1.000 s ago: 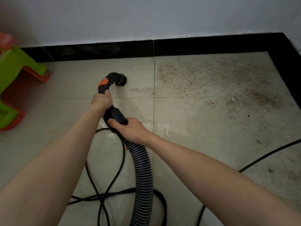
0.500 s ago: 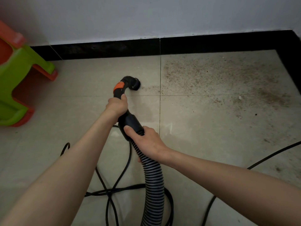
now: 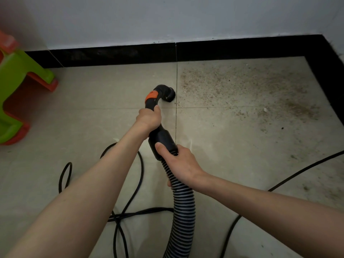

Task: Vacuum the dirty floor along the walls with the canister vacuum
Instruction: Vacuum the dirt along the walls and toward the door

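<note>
- Left hand [image 3: 149, 119] clenched around black vacuum handle [image 3: 151, 101], nozzle [image 3: 168, 94] on tiled floor [image 3: 93, 118].
- Right hand [image 3: 178, 162] grasping ribbed hose [image 3: 183, 211].
- Dirt [image 3: 242, 90] beside nozzle, near black baseboard [image 3: 232, 49].

Dim, flat indoor light with a greyish cast; the wall [image 3: 167, 19] at 12 o'clock is brightest. Corners darken toward 5 and 7 o'clock. Wide-angle bending bows the black skirting [image 3: 232, 49]. The green stool [image 3: 16, 71] at 9 o'clock is motion-blurred; shadows are soft
</note>
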Demonstrator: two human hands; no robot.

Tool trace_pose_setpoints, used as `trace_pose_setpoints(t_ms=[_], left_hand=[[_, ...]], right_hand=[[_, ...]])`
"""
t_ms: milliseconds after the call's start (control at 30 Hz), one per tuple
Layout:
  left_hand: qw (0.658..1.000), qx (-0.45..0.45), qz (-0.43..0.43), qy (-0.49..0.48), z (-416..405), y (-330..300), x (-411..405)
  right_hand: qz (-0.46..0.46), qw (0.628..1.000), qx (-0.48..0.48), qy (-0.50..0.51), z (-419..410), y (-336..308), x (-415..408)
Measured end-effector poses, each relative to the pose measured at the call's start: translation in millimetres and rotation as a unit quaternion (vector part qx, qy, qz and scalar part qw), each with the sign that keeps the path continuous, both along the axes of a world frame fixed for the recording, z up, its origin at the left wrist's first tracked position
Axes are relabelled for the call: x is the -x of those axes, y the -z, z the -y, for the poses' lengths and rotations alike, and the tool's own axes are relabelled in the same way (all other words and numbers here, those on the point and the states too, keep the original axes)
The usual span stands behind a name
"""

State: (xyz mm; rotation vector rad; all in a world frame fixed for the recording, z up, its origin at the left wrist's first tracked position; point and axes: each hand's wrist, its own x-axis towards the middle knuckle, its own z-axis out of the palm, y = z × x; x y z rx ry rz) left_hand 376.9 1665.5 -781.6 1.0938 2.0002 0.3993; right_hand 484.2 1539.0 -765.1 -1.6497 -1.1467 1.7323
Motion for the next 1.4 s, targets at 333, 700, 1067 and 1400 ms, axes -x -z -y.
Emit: trace_pose_setpoints(t_ms=[333, 700, 1067, 1400], left_hand=[[1.000, 0.008, 0.008, 0.012, 13.4, -10.5, -9.3], [0.999, 0.017, 0.049, 0.014, 54.3, -18.3, -9.3], [0.996, 0.045, 0.070, 0.044, 90.6, -21.7, 19.5], [0.996, 0.018, -0.040, 0.076, 116.4, -7.9, 19.4]], right_hand=[[0.003, 1.000, 0.007, 0.000, 10.7, -6.7, -6.1], [-0.017, 1.000, 0.007, -0.016, 43.8, -6.1, -10.9], [-0.144, 0.969, 0.151, -0.136, 74.2, -0.8, -4.0], [-0.266, 0.930, 0.250, -0.051, 93.4, 2.7, 14.3]])
